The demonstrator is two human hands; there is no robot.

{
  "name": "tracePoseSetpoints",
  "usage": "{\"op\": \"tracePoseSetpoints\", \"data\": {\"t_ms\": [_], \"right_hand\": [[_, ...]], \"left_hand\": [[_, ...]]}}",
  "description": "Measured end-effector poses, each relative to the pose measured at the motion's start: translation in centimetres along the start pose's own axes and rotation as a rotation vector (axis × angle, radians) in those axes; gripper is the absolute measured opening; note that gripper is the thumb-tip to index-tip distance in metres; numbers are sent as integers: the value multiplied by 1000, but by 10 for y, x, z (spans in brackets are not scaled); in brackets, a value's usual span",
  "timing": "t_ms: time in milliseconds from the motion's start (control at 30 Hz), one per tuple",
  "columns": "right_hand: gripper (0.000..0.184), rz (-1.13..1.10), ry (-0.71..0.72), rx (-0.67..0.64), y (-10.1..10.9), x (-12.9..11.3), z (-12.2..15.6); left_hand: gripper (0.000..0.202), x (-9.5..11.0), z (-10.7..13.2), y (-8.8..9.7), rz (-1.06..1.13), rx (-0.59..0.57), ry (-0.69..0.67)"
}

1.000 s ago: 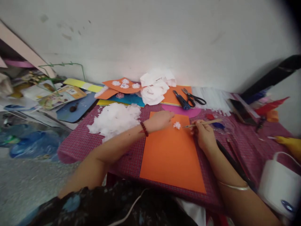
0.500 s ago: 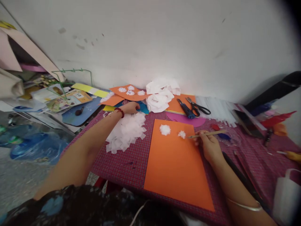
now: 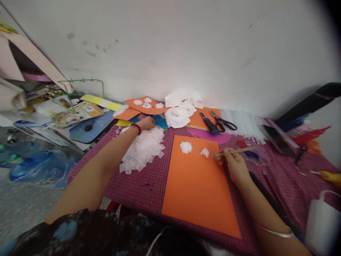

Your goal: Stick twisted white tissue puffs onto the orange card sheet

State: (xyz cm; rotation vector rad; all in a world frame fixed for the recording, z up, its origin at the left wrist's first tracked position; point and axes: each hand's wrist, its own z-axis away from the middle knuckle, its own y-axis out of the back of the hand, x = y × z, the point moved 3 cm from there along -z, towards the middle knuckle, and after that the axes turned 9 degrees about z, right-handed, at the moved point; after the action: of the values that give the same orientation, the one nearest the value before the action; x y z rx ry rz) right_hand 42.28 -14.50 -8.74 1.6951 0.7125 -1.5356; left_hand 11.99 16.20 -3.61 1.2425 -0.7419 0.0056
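An orange paper sheet (image 3: 197,185) lies on the red checked tablecloth (image 3: 138,185). Two small white tissue puffs (image 3: 185,147) sit near its far edge. My right hand (image 3: 233,164) rests at the sheet's right edge, closed around a thin wooden stick (image 3: 234,152) whose tip points at the smaller puff (image 3: 205,152). My left hand (image 3: 146,123) reaches over a heap of white tissue pieces (image 3: 142,149) to its far side, fingers curled down into it; what they hold is hidden.
Scissors (image 3: 222,121) and a blue cutter (image 3: 208,123) lie on more orange paper at the back. Crumpled white paper (image 3: 181,106) sits by the wall. A phone (image 3: 277,139) and a white jug (image 3: 322,224) are on the right. Books and clutter fill the left.
My left hand left the orange sheet, where a second tissue puff now lies, and reached left to the tissue heap. My right hand kept the stick in place.
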Motion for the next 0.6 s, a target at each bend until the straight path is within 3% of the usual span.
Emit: {"op": "tracePoseSetpoints", "data": {"t_ms": [233, 467, 600], "right_hand": [[37, 12, 27, -11, -3, -4, 1], [37, 28, 44, -33, -3, -3, 1], [38, 58, 62, -22, -3, -2, 0]], "left_hand": [[18, 3, 4, 7, 74, 28, -2], [44, 2, -9, 0, -20, -77, -82], [34, 5, -11, 0, -71, -104, -46]]}}
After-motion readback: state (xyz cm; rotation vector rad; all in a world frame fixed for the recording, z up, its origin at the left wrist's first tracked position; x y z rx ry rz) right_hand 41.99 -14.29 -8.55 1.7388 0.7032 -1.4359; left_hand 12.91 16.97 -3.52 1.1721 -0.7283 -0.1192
